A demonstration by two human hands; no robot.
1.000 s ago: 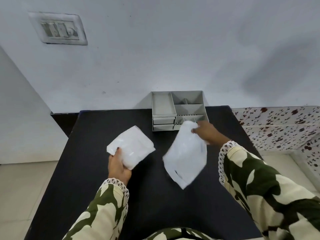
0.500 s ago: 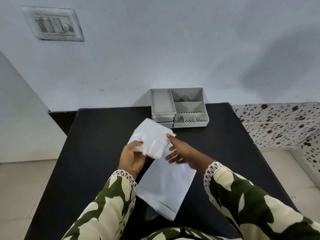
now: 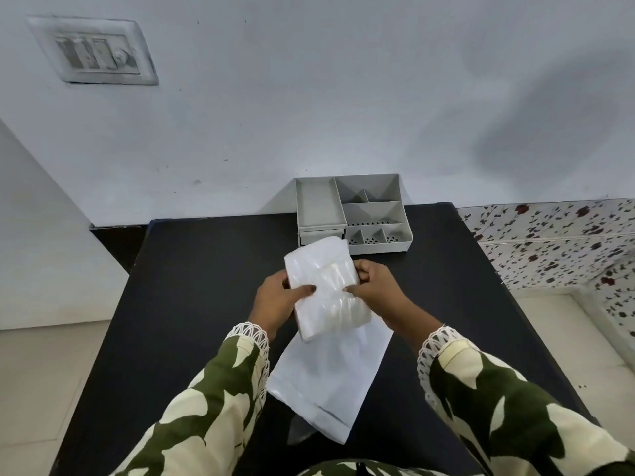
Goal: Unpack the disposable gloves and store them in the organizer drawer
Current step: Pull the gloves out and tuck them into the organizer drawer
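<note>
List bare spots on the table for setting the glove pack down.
Free: the left strip between the table edge and the left hand; the right strip past the right hand. Crowded: centre, with the bag and the organizer behind.

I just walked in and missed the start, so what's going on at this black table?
A person is holding a clear packet of disposable gloves above the table with both hands: left hand, right hand. The flat white outer bag lies on the table beneath it. The grey organizer sits at the far edge by the wall; its drawers look shut, and no gloves are stored yet.
</note>
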